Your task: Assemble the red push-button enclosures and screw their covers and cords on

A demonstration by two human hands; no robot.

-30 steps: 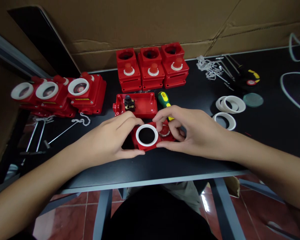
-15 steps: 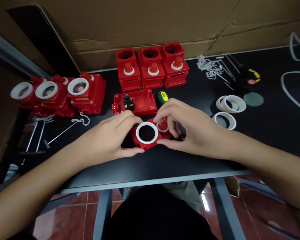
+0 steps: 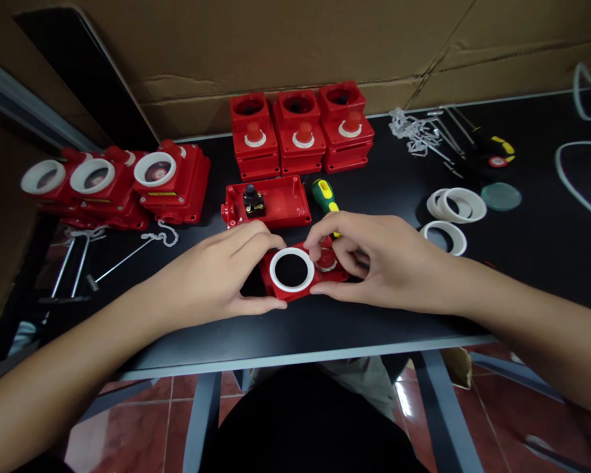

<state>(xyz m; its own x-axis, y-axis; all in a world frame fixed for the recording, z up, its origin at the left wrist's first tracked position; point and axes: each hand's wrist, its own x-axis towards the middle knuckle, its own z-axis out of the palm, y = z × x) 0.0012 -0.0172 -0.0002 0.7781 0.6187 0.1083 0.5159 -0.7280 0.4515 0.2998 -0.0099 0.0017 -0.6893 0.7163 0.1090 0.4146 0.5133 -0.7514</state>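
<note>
Between my hands lies a red plastic box cover [image 3: 301, 291] with a white ring [image 3: 292, 290] in its round opening. My left hand [image 3: 231, 269] grips the cover's left end, thumb at the near side and fingers at the far side. My right hand [image 3: 374, 259] pinches around the right part of the ring and cover, thumb low and index finger above. A clear round piece over red [image 3: 327, 258] shows beneath the right fingers. Just behind sits an open red box base [image 3: 283, 203] holding a black switch block [image 3: 253, 202]. A green-yellow screwdriver [image 3: 324, 195] lies beside it.
Three red boxes [image 3: 303, 148] stand at the back. Several with white rings [image 3: 155, 171] stand left, near small metal hammers [image 3: 92, 282]. At right are loose white rings [image 3: 464, 205], a glass disc [image 3: 501, 196], chains [image 3: 408, 131] and a tape measure [image 3: 497, 154].
Both hands and the cover have shifted slightly toward me. My right hand has lowered, uncovering more of the screwdriver behind it.
</note>
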